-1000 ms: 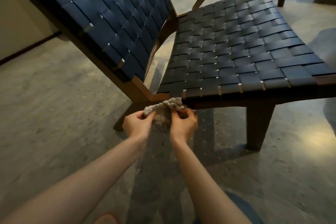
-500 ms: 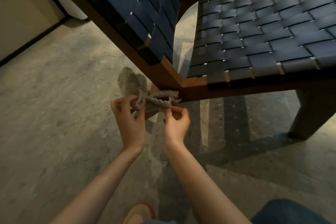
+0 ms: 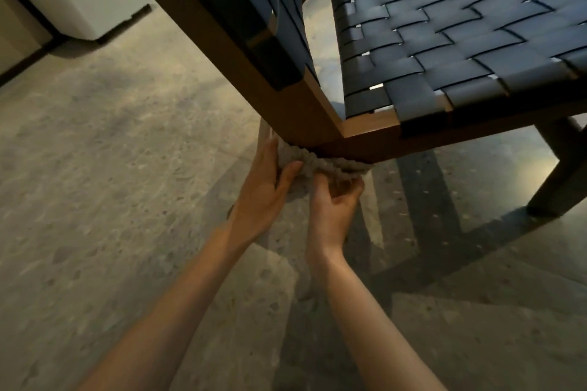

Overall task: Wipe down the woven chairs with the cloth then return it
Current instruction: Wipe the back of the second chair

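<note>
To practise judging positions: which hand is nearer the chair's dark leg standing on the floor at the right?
Right. The right hand grips the cloth left of the leg; the left hand lies further left.

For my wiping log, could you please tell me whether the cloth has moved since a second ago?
Yes: the cloth went from before the seat rail to under the chair frame's corner.
</note>
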A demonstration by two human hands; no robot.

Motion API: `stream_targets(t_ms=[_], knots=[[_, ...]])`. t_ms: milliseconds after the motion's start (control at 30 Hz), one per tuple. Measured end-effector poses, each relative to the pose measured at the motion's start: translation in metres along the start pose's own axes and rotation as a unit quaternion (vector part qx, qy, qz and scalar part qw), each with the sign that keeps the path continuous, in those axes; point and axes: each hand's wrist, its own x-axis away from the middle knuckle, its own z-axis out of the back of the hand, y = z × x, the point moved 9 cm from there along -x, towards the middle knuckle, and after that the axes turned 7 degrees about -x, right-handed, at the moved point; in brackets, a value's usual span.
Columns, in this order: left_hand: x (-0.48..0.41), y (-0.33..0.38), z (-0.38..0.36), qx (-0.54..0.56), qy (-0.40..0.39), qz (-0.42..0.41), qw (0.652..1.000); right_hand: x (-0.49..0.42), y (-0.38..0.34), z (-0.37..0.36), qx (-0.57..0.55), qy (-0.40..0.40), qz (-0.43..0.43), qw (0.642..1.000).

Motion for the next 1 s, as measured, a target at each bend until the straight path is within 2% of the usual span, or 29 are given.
stream_targets(t_ms=[100, 200, 300, 400, 467, 633, 800, 900, 1000], knots=[[-0.010, -0.007, -0.005, -0.013, -0.049, -0.044, 0.998, 0.001, 0.005, -0.011, 0.039, -0.047, 0.058, 0.996], [-0.011, -0.009, -0.006, -0.023, -0.028, -0.092, 0.995, 0.000, 0.015, -0.014, 0.108, -0.047, 0.091, 0.989], [-0.004, -0.020, -0.002, -0.034, 0.000, -0.117, 0.993, 0.002, 0.044, -0.016, 0.174, -0.061, 0.073, 0.980], [0.010, -0.044, -0.004, -0.047, -0.016, -0.127, 0.991, 0.001, 0.073, -0.016, 0.217, -0.065, 0.051, 0.973], [0.015, -0.060, -0.005, -0.047, -0.018, -0.103, 0.993, -0.003, 0.092, -0.012, 0.233, -0.048, 0.019, 0.971], [0.029, -0.097, -0.004, -0.078, -0.010, -0.052, 0.996, 0.000, 0.131, -0.020, 0.212, -0.088, -0.038, 0.973], [0.059, -0.168, -0.012, -0.062, -0.067, 0.093, 0.992, 0.000, 0.180, -0.021, 0.276, -0.163, -0.130, 0.938], [0.064, -0.190, -0.014, -0.079, -0.095, 0.102, 0.987, 0.004, 0.203, -0.025, 0.282, -0.188, -0.196, 0.920], [0.062, -0.199, -0.015, -0.041, -0.125, 0.107, 0.986, 0.001, 0.216, -0.028, 0.303, -0.199, -0.213, 0.907]])
